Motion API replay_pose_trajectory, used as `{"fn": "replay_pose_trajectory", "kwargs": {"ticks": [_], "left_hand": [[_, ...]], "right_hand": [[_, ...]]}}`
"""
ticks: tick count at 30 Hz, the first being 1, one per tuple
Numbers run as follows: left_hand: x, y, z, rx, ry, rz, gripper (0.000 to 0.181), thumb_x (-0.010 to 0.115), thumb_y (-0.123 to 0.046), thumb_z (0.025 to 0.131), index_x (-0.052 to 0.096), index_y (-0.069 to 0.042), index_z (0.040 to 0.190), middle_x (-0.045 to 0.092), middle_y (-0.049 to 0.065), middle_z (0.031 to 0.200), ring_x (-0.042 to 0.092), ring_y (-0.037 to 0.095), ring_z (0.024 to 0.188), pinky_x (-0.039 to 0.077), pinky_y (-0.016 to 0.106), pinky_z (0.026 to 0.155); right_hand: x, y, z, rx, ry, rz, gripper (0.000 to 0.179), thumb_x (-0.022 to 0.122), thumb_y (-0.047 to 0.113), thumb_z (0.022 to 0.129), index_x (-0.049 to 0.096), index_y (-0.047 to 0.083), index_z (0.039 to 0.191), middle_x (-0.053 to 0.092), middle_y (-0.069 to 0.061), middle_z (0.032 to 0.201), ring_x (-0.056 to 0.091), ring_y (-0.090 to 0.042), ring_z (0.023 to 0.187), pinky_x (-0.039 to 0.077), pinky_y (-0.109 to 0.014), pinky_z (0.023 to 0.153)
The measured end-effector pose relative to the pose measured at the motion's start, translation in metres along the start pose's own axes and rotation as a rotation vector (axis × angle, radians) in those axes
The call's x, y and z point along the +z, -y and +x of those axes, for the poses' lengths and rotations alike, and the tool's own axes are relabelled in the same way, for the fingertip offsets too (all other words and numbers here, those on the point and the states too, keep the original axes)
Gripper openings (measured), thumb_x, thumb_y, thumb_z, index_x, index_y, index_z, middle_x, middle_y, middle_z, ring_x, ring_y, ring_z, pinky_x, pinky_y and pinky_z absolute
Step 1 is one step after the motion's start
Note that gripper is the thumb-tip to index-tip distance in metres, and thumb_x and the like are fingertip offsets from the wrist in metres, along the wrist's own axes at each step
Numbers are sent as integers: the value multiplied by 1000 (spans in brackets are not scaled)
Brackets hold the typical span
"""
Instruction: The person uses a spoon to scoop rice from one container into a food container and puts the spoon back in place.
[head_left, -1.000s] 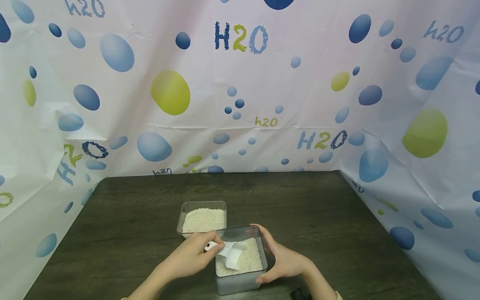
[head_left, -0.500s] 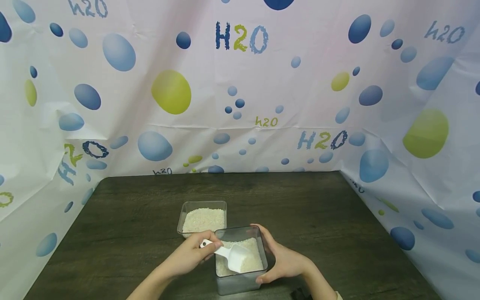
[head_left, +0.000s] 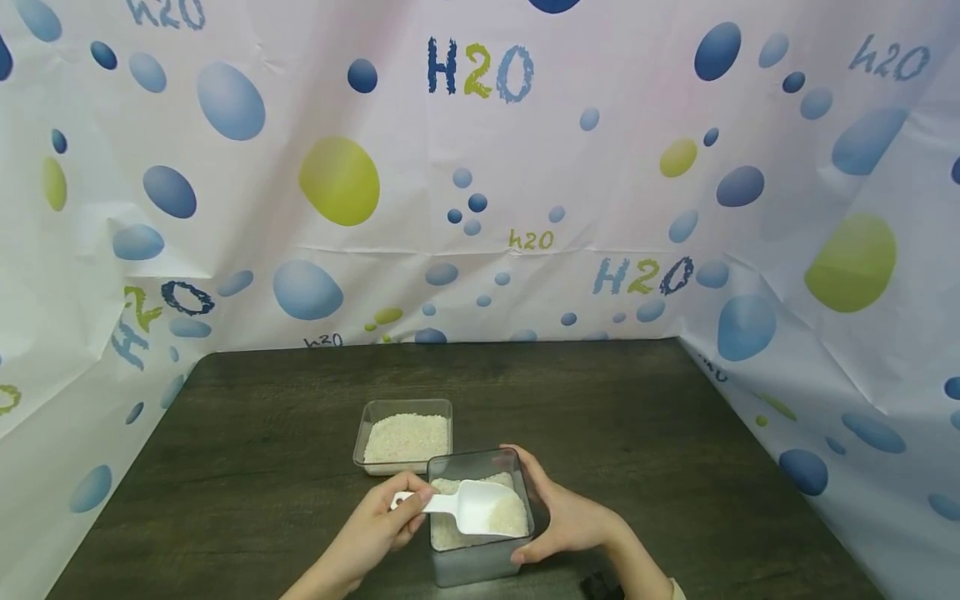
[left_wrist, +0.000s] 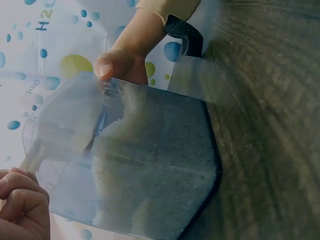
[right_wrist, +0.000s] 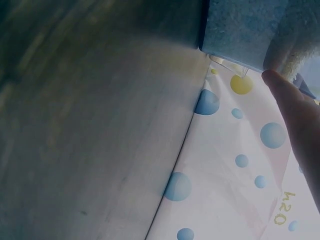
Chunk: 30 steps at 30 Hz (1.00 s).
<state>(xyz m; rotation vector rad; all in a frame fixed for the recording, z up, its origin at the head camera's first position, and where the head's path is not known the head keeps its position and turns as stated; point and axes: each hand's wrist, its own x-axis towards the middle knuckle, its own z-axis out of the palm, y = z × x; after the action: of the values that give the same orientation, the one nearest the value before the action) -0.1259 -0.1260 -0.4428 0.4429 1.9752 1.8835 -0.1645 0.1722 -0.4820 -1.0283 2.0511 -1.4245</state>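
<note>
My left hand (head_left: 378, 518) pinches the handle of a white scoop (head_left: 471, 505) over a clear grey plastic container (head_left: 480, 568). A small heap of rice shows at the scoop's right end, and more rice (left_wrist: 145, 175) is visible through the container wall in the left wrist view. At the container's right side, my right hand (head_left: 562, 518) grips it, thumb at the near corner and fingers at the far one. In the right wrist view that thumb lies against the container's wall (right_wrist: 237, 35).
Just behind stands a shallower clear container (head_left: 360, 457) with a mound of rice. Both are on a dark wooden table (head_left: 225, 467). Near my right forearm lies a small black object (head_left: 597, 586). A white curtain with coloured spots (head_left: 480, 317) encloses the table's back and sides.
My left hand has moved slightly down and left, and the scoop has swung from tilted downward to nearly level, now showing rice in it. My right hand keeps its hold.
</note>
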Motion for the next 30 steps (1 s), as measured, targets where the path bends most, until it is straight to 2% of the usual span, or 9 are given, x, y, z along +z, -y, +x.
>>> {"fn": "replay_pose_trajectory", "kwargs": {"ticks": [6,9,12,15,17,19,24,30], "left_hand": [[0,7,-8,-5,-104,-85,35,50,-23,103,52,12,111,47,-5,67,30,1,47,26,15,45],[-2,11,-10,14,-126,-141,35,49,-21,104,49,13,112,47,-5,68,31,1,47,25,16,45],[-6,16,-12,51,-98,-200,27,47,-20,105,51,6,109,47,-7,70,33,0,48,25,17,46],[-7,23,-12,126,-53,-251,15,43,-17,106,54,-6,106,48,-8,73,34,0,51,21,22,46],[-7,28,-12,176,-34,-283,14,41,-14,106,54,-13,102,49,-9,74,33,0,51,18,25,45],[-6,32,-11,231,-23,-312,17,39,-11,107,53,-15,100,49,-10,75,30,3,50,14,31,45],[-2,42,-9,322,-7,-369,22,34,-7,107,52,-16,99,49,-11,75,21,11,49,9,36,43],[-2,49,-8,399,81,-482,31,25,-5,108,54,-14,110,51,-12,80,16,17,49,7,35,43]], "right_hand": [[-1,1,1,8,7,2,114,78,32,83,-11,29,154,-12,-28,157,-4,-57,140,21,-75,101],[-1,3,1,23,5,3,113,78,32,83,-11,30,153,-14,-28,156,-5,-57,140,22,-75,101],[-2,4,1,30,2,2,113,78,32,83,-10,30,153,-15,-28,156,-4,-58,139,23,-75,101],[-1,4,1,28,-1,0,113,79,31,83,-10,30,153,-15,-28,156,-3,-58,139,23,-75,101],[-1,4,1,25,-2,0,113,79,31,83,-10,30,153,-13,-27,156,0,-57,140,23,-75,101],[-1,4,1,22,0,2,113,79,30,83,-10,30,153,-13,-27,157,1,-56,140,23,-74,102],[-2,4,0,21,3,10,113,78,29,83,-10,31,153,-9,-23,158,5,-51,142,23,-71,104],[-2,3,1,12,12,16,114,78,29,83,-11,31,153,-13,-24,157,-1,-53,142,21,-73,103]]}}
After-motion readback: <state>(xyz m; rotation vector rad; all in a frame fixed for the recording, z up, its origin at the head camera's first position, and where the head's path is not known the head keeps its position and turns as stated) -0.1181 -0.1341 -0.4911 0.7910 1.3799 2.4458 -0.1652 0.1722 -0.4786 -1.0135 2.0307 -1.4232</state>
